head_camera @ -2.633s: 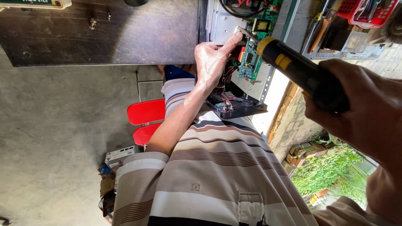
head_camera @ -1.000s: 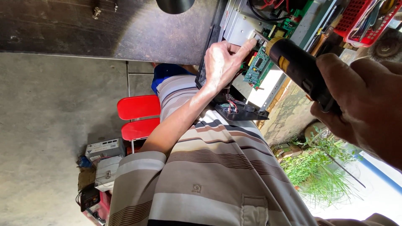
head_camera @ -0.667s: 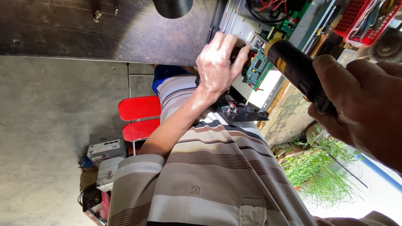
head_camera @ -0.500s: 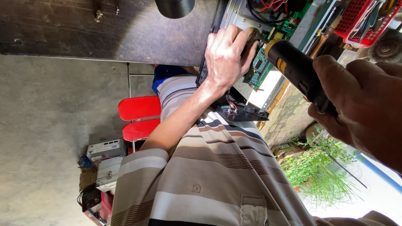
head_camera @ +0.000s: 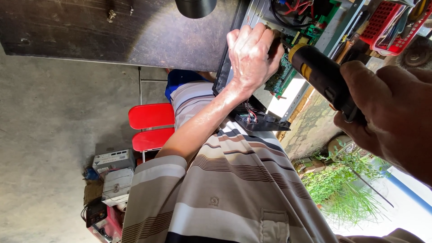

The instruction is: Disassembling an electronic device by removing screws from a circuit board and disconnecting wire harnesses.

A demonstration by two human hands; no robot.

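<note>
My left hand [head_camera: 252,54] reaches forward, its fingers curled over the edge of an open metal case [head_camera: 252,15] that holds a green circuit board [head_camera: 282,76] and several wires. My right hand [head_camera: 391,121] grips a black and yellow electric screwdriver [head_camera: 319,74]. The tool's nose points at the board and is just beside my left fingers. Its tip is hidden behind that hand. A black plastic part with small wires [head_camera: 258,120] sits under the case, near my wrist.
The case lies on a dark wooden tabletop [head_camera: 112,31] with a black cylinder [head_camera: 195,6] on it. A red chair [head_camera: 150,126] and grey metal boxes [head_camera: 114,171] are on the concrete floor. A red basket of tools [head_camera: 387,24] and green plants [head_camera: 342,189] are to the right.
My left hand went from pinching at the board's edge to closing over the case edge. The screwdriver stayed almost still next to it.
</note>
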